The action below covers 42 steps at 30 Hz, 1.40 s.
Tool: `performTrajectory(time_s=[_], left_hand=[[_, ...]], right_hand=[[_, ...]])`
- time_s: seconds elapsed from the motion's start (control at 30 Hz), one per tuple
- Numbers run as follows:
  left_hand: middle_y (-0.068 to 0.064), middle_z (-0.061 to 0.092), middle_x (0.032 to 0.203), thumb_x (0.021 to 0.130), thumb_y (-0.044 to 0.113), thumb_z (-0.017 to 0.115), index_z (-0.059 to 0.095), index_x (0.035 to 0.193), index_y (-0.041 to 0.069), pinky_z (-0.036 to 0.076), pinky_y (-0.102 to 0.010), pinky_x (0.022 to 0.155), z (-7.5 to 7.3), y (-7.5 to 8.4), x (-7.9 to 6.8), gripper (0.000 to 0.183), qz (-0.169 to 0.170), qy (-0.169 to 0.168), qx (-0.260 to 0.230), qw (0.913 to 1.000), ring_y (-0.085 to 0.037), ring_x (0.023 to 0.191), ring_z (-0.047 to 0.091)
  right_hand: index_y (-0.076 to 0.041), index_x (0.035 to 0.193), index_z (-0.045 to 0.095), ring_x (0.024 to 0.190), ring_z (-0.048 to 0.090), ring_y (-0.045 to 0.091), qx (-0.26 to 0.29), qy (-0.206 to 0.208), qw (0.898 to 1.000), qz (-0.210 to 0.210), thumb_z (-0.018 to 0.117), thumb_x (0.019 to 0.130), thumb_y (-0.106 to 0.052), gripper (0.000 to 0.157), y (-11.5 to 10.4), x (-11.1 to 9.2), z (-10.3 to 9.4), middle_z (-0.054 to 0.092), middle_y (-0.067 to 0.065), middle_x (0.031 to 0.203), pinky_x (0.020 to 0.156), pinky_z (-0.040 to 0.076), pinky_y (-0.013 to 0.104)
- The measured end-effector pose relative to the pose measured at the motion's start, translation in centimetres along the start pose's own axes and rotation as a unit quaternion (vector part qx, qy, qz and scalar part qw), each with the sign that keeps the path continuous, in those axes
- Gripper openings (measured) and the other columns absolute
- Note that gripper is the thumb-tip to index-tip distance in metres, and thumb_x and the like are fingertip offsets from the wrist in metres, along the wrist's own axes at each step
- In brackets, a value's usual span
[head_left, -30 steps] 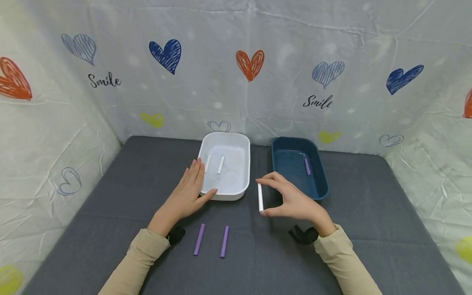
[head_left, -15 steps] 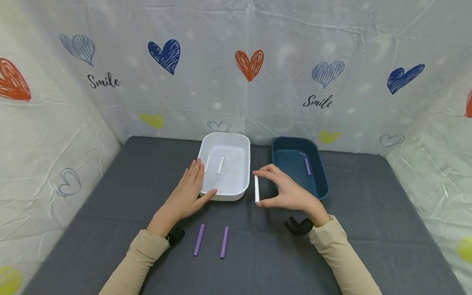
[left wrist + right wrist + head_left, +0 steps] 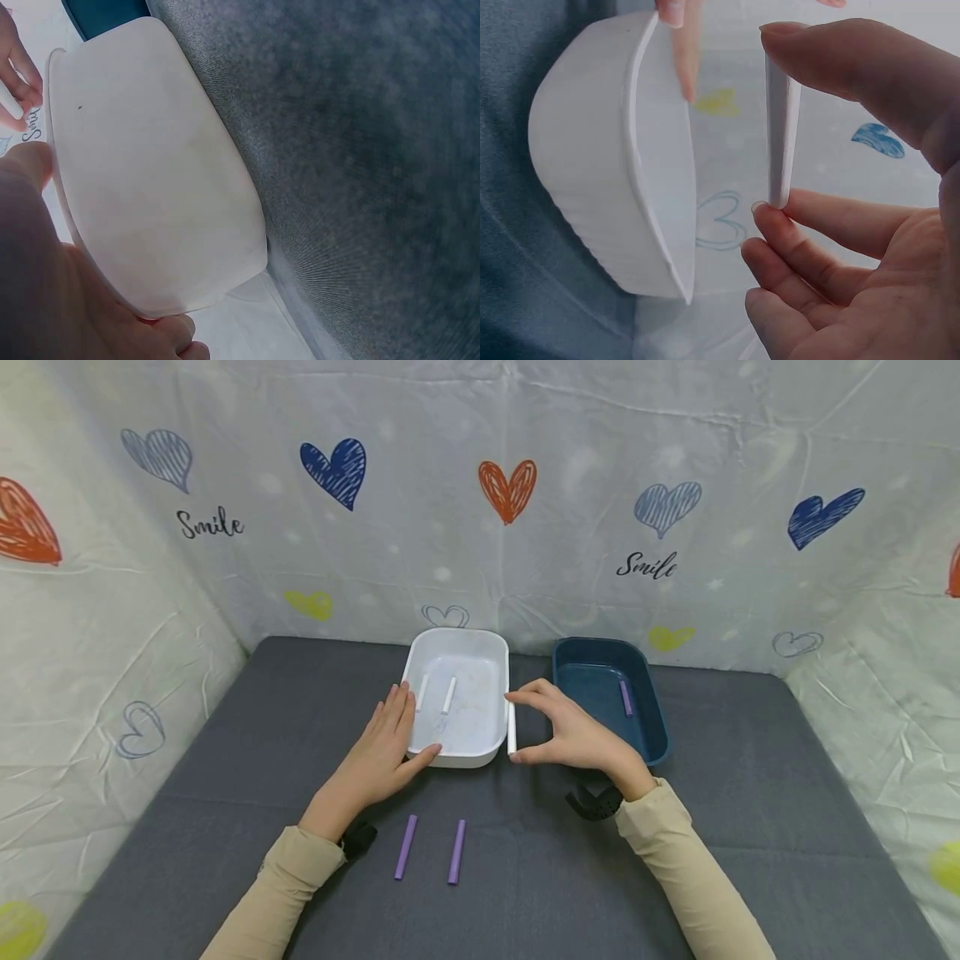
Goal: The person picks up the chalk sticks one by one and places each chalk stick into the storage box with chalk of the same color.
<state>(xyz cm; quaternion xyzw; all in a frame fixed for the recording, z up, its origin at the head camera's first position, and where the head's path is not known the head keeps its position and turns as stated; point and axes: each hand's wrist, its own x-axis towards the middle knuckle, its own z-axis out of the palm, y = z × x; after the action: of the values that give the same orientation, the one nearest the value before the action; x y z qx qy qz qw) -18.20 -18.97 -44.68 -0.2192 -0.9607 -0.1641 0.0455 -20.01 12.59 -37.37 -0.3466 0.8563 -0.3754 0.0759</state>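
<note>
White stick (image 3: 512, 728) pinched end to end in the right hand (image 3: 573, 731), just beside the white tray's (image 3: 465, 761) right rim.
Stick is up off the desk (image 3: 525, 902), apart from the tray in the right wrist view; right grip spread to stick length, thumb on near end, fingertip on far end. Left hand (image 3: 382, 747) rests on the white tray's near left corner, fingers straight along the rim, thumb at the near edge, grip spread. Inside that tray: two other white sticks (image 3: 449, 695). Blue tray (image 3: 588, 681) stands to the right, one purple stick (image 3: 626, 699) inside. Two more purple sticks (image 3: 456, 852) lie apart on the desk, nearer the person. Heart-print cloth (image 3: 570, 410) behind.
</note>
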Motion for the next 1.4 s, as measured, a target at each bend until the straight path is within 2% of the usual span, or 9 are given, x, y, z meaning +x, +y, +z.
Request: performTrajectory(time_s=[0.17, 0.47, 0.67, 0.93, 1.4], left_hand=[[-0.025, -0.003, 0.163, 0.101, 0.057, 0.046, 0.005, 0.155, -0.009, 0.008, -0.054, 0.120, 0.0, 0.0, -0.1, 0.094, 0.000, 0.000, 0.000, 1.0000, -0.034, 0.151, -0.005], [-0.025, -0.003, 0.163, 0.101, 0.056, 0.045, 0.006, 0.155, -0.009, 0.010, -0.055, 0.119, 0.1, 0.0, 0.1, 0.093, -0.001, 0.001, 0.000, 1.0000, -0.034, 0.151, -0.005], [-0.024, -0.005, 0.163, 0.101, 0.057, 0.045, 0.005, 0.155, -0.009, 0.008, -0.055, 0.120, 0.0, 0.0, 0.1, 0.094, -0.005, -0.006, -0.001, 1.0000, -0.034, 0.151, -0.006], [-0.024, -0.006, 0.163, 0.101, 0.057, 0.044, 0.004, 0.155, -0.009, 0.008, -0.056, 0.119, 0.0, -0.1, 0.1, 0.094, -0.006, -0.010, -0.002, 0.9999, -0.034, 0.151, -0.007], [-0.024, -0.005, 0.163, 0.101, 0.057, 0.045, 0.005, 0.155, -0.009, 0.008, -0.055, 0.119, 0.1, -0.2, 0.1, 0.094, -0.003, -0.007, -0.002, 1.0000, -0.035, 0.151, -0.007]], right_hand=[[-0.007, 0.145, 0.050, 0.126, 0.045, 0.027, -0.001, -0.008, 1.000, 0.009, 0.082, 0.082, -0.030, 0.075, 0.2, 0.9, 0.1, 0.047, 0.009, 0.135, 0.106, 0.039, 0.050], [-0.004, 0.146, 0.048, 0.128, 0.045, 0.034, 0.016, -0.025, 0.999, 0.020, 0.083, 0.081, -0.026, 0.077, 0.6, 2.6, 0.4, 0.044, 0.012, 0.138, 0.107, 0.038, 0.054], [-0.004, 0.145, 0.050, 0.125, 0.047, 0.027, -0.007, -0.037, 0.999, 0.032, 0.082, 0.081, -0.028, 0.076, 0.9, 3.9, 0.7, 0.045, 0.012, 0.137, 0.106, 0.040, 0.050], [0.003, 0.143, 0.050, 0.122, 0.049, 0.029, -0.022, -0.050, 0.998, 0.039, 0.083, 0.080, -0.023, 0.075, 1.5, 5.4, 1.1, 0.047, 0.017, 0.135, 0.105, 0.041, 0.048], [0.003, 0.144, 0.048, 0.112, 0.049, 0.028, -0.080, -0.087, 0.989, 0.083, 0.083, 0.081, -0.023, 0.076, 1.6, 7.7, 1.0, 0.045, 0.017, 0.132, 0.094, 0.046, 0.040]])
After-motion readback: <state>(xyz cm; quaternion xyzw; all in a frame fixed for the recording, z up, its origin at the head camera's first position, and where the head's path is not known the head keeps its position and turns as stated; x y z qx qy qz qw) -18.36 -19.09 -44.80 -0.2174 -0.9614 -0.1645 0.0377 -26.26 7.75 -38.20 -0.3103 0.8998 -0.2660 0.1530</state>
